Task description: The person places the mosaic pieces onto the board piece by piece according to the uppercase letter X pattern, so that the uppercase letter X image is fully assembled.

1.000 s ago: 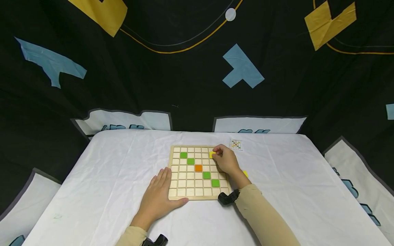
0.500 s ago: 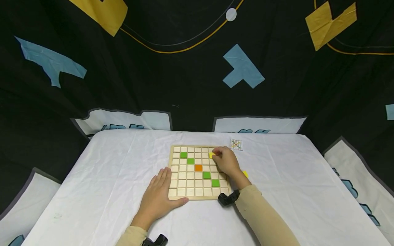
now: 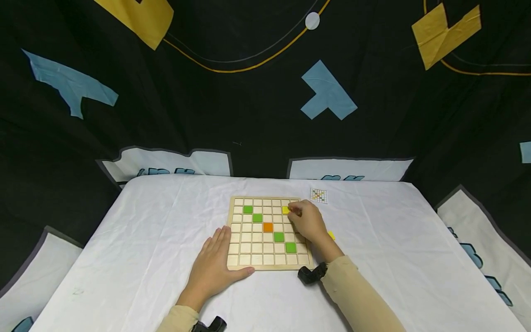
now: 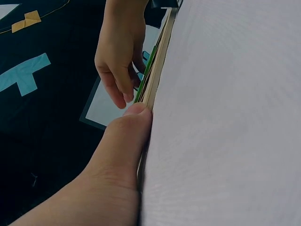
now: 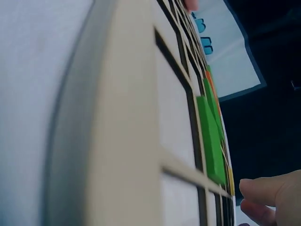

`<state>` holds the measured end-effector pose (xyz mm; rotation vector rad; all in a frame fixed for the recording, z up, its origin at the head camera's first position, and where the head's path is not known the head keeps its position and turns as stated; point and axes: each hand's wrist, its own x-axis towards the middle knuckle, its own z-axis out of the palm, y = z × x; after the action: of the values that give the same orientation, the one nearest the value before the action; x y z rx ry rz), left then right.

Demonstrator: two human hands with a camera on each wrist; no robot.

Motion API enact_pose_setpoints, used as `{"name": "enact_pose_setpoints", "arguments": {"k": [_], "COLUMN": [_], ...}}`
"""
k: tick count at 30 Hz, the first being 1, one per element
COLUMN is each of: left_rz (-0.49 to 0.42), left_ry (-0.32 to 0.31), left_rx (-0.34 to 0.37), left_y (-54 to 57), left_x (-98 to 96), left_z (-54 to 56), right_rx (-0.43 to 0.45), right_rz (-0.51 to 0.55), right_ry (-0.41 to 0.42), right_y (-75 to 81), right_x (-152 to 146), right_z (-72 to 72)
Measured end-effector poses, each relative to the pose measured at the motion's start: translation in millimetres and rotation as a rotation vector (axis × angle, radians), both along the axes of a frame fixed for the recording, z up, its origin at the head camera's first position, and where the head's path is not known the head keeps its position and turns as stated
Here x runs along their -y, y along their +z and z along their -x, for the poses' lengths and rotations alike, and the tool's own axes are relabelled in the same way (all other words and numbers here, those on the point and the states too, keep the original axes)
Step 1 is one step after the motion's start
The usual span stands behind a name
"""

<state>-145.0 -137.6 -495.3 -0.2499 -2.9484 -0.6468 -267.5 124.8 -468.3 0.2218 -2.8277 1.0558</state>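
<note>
A wooden grid board (image 3: 257, 267) lies on the white table, with several green tiles (image 3: 279, 237), an orange tile (image 3: 268, 227) and a yellow tile (image 3: 285, 210) in it. My left hand (image 3: 211, 272) rests against its left side, fingers straight, the thumb at the near edge. Over the upper right part of the board is my right hand (image 3: 309, 221), fingers loosely bent beside the yellow tile. In the right wrist view, thumb and finger of the right hand (image 5: 273, 193) stand apart from the board, and nothing shows between them.
Another yellow piece (image 3: 331, 235) lies on the table, partly hidden by the right wrist. A small card with a coloured grid (image 3: 319, 195) lies beyond the board's right corner. A dark curtain (image 3: 257, 115) hangs behind the table.
My right hand has let go of the yellow tile in the upper right cell and drawn back slightly to the right. The left hand and the board have stayed put.
</note>
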Motion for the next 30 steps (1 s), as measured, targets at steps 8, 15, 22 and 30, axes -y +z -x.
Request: {"name": "enact_pose_setpoints", "arguments": {"k": [8, 15, 22, 30], "left_rz": [0.001, 0.008, 0.014, 0.019], "left_ry": [0.001, 0.000, -0.002, -0.002], "left_rx": [-0.006, -0.009, -0.005, -0.004], "left_y": [-0.1, -0.7, -1.0, -1.3], "left_x": [-1.0, -1.0, -0.6, -0.2], "left_z": [-0.3, -1.0, -0.6, -0.1], "right_rx": [-0.039, 0.017, 0.081, 0.108], "right_rz": [-0.035, -0.118, -0.156, -0.119], "right_ry": [-0.065, -0.153, -0.187, -0.181], "right_y": [3.1, 0.7, -4.0, -3.6], "right_x": [-25.7, -42.0, -51.4, -54.6], "right_z": [0.9, 1.8, 2.1, 3.3]}}
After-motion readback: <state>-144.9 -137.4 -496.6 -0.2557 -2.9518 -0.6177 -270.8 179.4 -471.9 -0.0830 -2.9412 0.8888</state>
